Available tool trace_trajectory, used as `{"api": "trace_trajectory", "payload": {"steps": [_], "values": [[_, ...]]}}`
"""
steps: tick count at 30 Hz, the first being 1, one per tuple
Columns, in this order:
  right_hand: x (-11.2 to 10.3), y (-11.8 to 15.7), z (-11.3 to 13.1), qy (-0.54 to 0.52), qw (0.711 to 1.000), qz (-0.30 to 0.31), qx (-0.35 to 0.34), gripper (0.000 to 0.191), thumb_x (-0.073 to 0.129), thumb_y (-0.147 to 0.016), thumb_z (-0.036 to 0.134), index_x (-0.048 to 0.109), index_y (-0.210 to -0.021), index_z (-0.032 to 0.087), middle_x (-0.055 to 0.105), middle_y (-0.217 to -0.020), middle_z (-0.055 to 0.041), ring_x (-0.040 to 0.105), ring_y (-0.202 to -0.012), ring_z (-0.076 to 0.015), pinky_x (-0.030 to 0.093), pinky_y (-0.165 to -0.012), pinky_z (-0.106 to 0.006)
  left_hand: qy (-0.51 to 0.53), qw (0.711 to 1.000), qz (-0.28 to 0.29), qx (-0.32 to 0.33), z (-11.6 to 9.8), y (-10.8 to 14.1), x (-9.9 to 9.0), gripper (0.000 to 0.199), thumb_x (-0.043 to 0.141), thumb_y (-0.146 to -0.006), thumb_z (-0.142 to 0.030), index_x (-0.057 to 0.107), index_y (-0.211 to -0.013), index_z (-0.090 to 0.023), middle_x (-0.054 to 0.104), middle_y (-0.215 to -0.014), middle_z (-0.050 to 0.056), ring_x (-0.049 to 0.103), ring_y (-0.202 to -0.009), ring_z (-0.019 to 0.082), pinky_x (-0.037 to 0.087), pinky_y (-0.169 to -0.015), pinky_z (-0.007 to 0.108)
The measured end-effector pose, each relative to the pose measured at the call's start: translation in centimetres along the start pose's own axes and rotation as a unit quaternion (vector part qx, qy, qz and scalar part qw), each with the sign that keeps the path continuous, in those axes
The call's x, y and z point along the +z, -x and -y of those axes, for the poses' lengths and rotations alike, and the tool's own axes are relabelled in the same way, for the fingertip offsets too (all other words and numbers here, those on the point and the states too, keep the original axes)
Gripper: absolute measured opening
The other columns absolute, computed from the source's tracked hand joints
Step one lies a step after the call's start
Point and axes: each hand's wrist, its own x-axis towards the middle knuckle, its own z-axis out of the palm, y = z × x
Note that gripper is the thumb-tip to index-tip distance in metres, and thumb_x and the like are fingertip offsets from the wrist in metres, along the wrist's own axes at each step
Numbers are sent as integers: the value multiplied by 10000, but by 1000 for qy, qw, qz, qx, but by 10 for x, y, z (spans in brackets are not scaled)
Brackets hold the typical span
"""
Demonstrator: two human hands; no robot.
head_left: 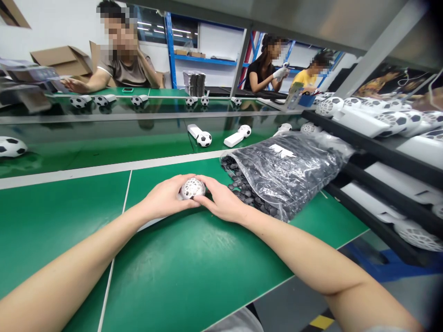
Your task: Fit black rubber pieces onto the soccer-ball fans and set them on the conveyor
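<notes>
Between my two hands is a white football-shaped device [193, 188] with an openwork ball head, its lattice facing up towards me. My left hand [169, 193] wraps round its left side, with a strip of the white handle showing below the wrist. From the right, my right hand [219, 196] closes on the same ball, thumb and fingers meeting those of the left. Just right of my right hand, small black pieces [242, 186] spill from the mouth of a clear plastic bag [287, 166] full of them.
A conveyor belt [138, 152] beyond the green table [180, 272] carries finished-looking black-and-white football devices [204, 139]. Black racks [391, 152] at right hold several more white devices. Co-workers sit across the line, one with a gloved hand [281, 74] raised.
</notes>
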Motion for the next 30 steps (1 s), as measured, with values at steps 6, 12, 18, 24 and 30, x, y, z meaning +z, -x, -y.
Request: {"api": "trace_trajectory", "payload": {"steps": [6,12,18,24,30], "values": [[1,1,1,-5,1000,-1,-10,466,501,-833,290,380,-1262,153,481,-1254,-134,450,-1144,-218,385,-958,-416,24,1000,18,3,-4,0,-4,617,612,-692,-503,458,-1229,-242,548,-1230,40,522,-1080,251,423,-883,346],[-7,-4,-4,-29,999,2,17,369,541,-814,286,480,-1159,170,563,-1129,-81,537,-1001,-176,459,-816,-313,-27,1000,6,-14,-7,2,-1,611,586,-702,-537,454,-1232,-263,545,-1232,45,530,-1063,267,439,-846,373],[-51,-10,-37,300,926,-30,228,234,540,-821,324,607,-952,142,577,-1000,-127,574,-878,-243,448,-741,-365,-20,999,34,-15,-3,-1,-4,715,633,-656,-467,400,-1287,-225,472,-1318,46,460,-1165,257,388,-951,358],[-65,-8,-48,366,889,34,275,148,542,-813,278,626,-870,170,603,-952,-119,593,-841,-243,439,-649,-317,-101,993,46,37,5,0,-13,653,524,-687,-229,362,-1320,-239,502,-1288,49,486,-1119,266,387,-918,387],[-62,-7,-45,337,905,68,251,78,604,-763,254,619,-809,193,640,-869,-62,594,-791,-207,409,-593,-268,-122,990,37,54,13,-1,-12,648,432,-693,-105,361,-1312,-285,546,-1223,33,501,-1047,252,383,-857,388]]}}
